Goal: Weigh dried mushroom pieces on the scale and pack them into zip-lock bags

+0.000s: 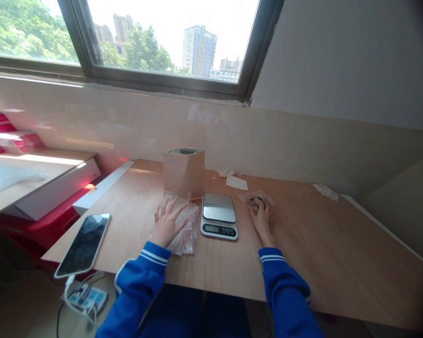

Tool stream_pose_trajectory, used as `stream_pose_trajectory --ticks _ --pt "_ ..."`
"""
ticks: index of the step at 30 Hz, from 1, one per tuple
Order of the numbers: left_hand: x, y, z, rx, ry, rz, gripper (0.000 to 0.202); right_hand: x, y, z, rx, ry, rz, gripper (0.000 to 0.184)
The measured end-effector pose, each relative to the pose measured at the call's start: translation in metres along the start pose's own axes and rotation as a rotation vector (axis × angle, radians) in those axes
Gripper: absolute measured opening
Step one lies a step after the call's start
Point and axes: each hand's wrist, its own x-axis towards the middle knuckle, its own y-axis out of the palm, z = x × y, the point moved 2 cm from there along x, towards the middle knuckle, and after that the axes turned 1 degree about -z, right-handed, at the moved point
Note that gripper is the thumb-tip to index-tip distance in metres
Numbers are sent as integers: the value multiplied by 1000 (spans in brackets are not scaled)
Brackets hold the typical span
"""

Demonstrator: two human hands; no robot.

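My left hand (167, 221) lies with fingers spread on a clear plastic zip bag with red stripes (185, 230), which sits flat on the plywood table (303, 234). Behind that bag stands an upright kraft paper pouch (184, 172), its open top dark. A digital kitchen scale (218, 216) with a steel plate sits between my hands, touching neither. My right hand (262, 220) has its fingers curled over a small crumpled translucent packet (255, 200), partly hiding it.
A black smartphone (82, 245) lies near the table's left edge. A power strip (86, 298) with white cables sits on the floor below it. Paper scraps (237, 183) lie by the wall. A white box (52, 188) and red packaging (7, 134) stand at left.
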Motion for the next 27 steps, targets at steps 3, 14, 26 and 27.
stream_pose_trajectory --ticks 3,14,26,27 --pt "-7 29 3 30 -19 203 52 0 2 -5 51 -12 -32 38" --pt "-20 45 -7 -23 -121 154 50 -14 -67 64 186 155 -461 31" --pt "-27 -30 -96 -1095 59 278 41 -71 -113 201 973 552 -183 35" --pt "-28 -33 -96 -1137 67 308 48 -73 -110 203 973 569 -182 36"
